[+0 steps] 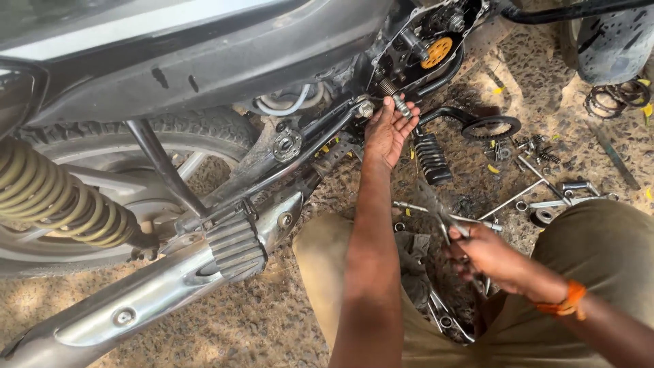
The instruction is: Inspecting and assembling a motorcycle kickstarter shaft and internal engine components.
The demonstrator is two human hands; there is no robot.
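Left hand (388,129): grip loose, fingers spread, palm flat under a short ribbed shaft with a coil spring (397,99) that juts from the opened engine case (426,44) of the motorcycle; fingertips touch it, not clenched on it. Right hand (487,255): grip closed on a slim metal hand tool (436,204), blurred, type not legible, held low above the person's lap. Risks, as judged: the sprung shaft may slip off the open palm and drop into the gravel, since nothing clamps it; grit from the ground (272,320) may enter the uncovered case; the scattered loose bolts and spanners (545,184) may be lost or kicked among the stones. Item condition: shaft is bare steel, oily, spring seated at its inner end; case interior dark, with one yellow-orange gear (437,52) showing. Adjacent: black ribbed footrest (432,158) just below the left hand; chrome exhaust (157,293) toward the lower left; rear shock spring (54,197) at the left edge.
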